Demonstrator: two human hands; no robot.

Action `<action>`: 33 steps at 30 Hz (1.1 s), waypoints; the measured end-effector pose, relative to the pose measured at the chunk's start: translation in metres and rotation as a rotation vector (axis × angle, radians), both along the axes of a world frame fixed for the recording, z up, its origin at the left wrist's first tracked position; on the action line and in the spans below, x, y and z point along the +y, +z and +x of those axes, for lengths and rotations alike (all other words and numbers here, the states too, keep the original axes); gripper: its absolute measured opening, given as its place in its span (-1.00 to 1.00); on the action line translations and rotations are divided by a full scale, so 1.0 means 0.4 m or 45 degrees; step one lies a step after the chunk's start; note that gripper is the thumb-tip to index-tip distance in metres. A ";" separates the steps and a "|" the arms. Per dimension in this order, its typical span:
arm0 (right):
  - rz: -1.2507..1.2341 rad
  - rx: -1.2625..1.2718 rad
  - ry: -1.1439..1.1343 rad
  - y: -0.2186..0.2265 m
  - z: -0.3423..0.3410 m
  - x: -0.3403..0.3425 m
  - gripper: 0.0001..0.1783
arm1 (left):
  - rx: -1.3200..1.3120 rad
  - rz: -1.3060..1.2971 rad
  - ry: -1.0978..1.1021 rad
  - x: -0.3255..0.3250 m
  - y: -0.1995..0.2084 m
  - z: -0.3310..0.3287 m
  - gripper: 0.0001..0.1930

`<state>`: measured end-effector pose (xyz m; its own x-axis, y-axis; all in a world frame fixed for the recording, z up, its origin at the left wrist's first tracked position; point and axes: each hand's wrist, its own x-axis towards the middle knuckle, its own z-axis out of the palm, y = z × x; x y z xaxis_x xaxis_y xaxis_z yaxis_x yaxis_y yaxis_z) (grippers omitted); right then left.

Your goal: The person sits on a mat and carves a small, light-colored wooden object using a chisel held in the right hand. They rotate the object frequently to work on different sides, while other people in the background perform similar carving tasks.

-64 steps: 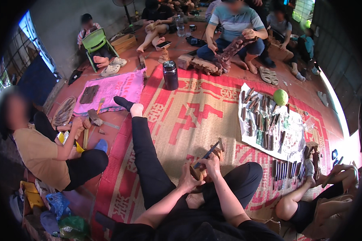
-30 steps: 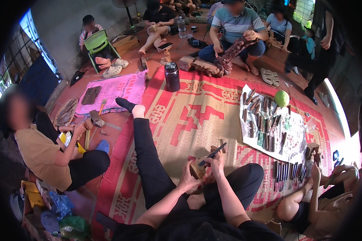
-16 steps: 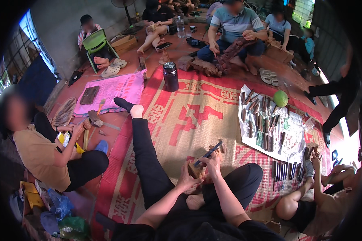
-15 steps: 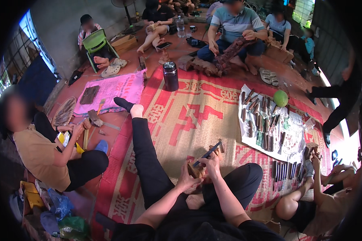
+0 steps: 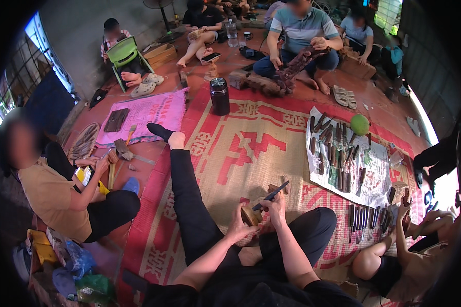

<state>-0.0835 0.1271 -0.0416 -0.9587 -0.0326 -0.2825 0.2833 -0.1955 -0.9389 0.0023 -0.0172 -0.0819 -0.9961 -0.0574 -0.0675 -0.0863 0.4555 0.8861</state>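
Note:
Between my legs, my left hand point(image 5: 239, 227) is closed around a small brown carved wood piece point(image 5: 249, 216). My right hand point(image 5: 276, 209) grips a long, dark, flat tool point(image 5: 274, 192) that looks like a file, slanting up to the right with its lower end against the wood. Both hands are close together over the woven mat point(image 5: 210, 199). Just beyond the tool, another small wood piece point(image 5: 285, 185) rests on the mat. My fingers partly hide the held wood.
At the right, a white sheet point(image 5: 317, 176) bears several carving tools and a green round fruit point(image 5: 359, 124). More tools point(image 5: 363, 217) lie in a row nearer me. A dark flask point(image 5: 219, 97) stands ahead. Co-workers sit around, one close at left point(image 5: 56, 194), another close at right point(image 5: 394, 256).
The dark tool has shifted slightly right and tilts more steeply; my right hand moved with it. My left hand still holds the wood. At the far right, a standing person has moved.

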 end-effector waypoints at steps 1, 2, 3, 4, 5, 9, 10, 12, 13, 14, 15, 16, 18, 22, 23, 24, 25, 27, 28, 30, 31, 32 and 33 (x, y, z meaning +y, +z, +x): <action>0.019 0.023 -0.043 0.004 -0.003 0.004 -0.70 | 0.008 0.012 -0.002 0.001 0.003 0.001 0.16; 0.114 0.105 -0.053 0.004 -0.001 -0.005 -0.73 | 0.016 0.024 -0.005 0.001 0.006 0.000 0.16; 0.082 0.075 -0.004 0.003 0.001 -0.010 -0.73 | 0.002 0.072 -0.002 0.001 0.006 0.000 0.14; 0.050 0.045 0.044 0.002 0.004 -0.014 -0.74 | -0.013 0.120 0.002 -0.002 0.007 -0.001 0.11; 0.019 0.015 0.093 0.001 0.005 -0.014 -0.74 | -0.027 0.168 0.005 -0.002 0.007 -0.001 0.09; -0.054 -0.039 0.113 0.009 0.011 0.008 -0.76 | -0.007 0.082 -0.005 0.000 0.005 0.001 0.10; -0.015 -0.024 0.013 -0.003 0.001 0.012 -0.74 | -0.007 0.090 -0.004 -0.001 0.006 0.002 0.10; -0.003 0.008 -0.027 -0.006 -0.006 0.014 -0.73 | -0.002 0.108 -0.003 0.000 0.012 0.001 0.09; 0.004 0.026 -0.049 -0.004 -0.010 0.016 -0.73 | -0.014 0.129 0.001 0.001 0.017 0.001 0.09; -0.005 0.017 -0.016 -0.003 -0.008 0.015 -0.75 | -0.026 0.150 0.005 0.002 0.023 0.003 0.08; -0.013 0.003 0.021 0.012 0.000 0.008 -0.76 | -0.043 0.172 0.012 0.002 0.027 0.007 0.08; -0.021 -0.012 0.057 0.020 0.006 0.005 -0.78 | -0.043 0.169 0.014 0.001 0.025 0.006 0.07; -0.044 -0.081 0.092 0.013 0.004 0.004 -0.80 | -0.032 0.157 0.020 -0.007 0.024 -0.006 0.07; 0.002 -0.086 0.094 -0.008 -0.004 0.020 -0.57 | 0.001 0.079 -0.021 -0.007 0.015 -0.001 0.10; -0.015 -0.069 0.117 -0.003 -0.020 0.013 -0.60 | 0.004 0.093 -0.001 -0.010 0.023 -0.007 0.10; -0.018 -0.076 0.135 -0.001 -0.014 0.010 -0.64 | -0.016 0.124 0.015 -0.006 0.019 0.003 0.11; -0.022 -0.084 0.153 0.002 -0.010 0.004 -0.68 | -0.037 0.153 0.030 -0.006 0.018 0.004 0.11; -0.013 -0.106 0.181 0.000 -0.007 -0.003 -0.72 | -0.027 0.136 0.022 -0.011 0.013 -0.006 0.14; 0.001 -0.120 0.191 -0.007 -0.006 -0.006 -0.71 | -0.024 0.130 0.021 -0.010 0.010 -0.007 0.14; 0.010 -0.110 0.155 -0.019 -0.006 -0.001 -0.67 | -0.051 0.129 0.020 -0.008 0.016 -0.009 0.15; 0.006 -0.085 0.109 -0.023 -0.010 0.012 -0.63 | -0.080 0.135 0.020 -0.005 0.030 -0.007 0.15; 0.002 -0.060 0.063 -0.028 -0.013 0.019 -0.59 | -0.109 0.141 0.020 -0.004 0.037 -0.007 0.15; -0.008 -0.070 0.057 -0.018 -0.010 0.013 -0.55 | -0.098 0.149 0.022 -0.006 0.031 -0.005 0.15</action>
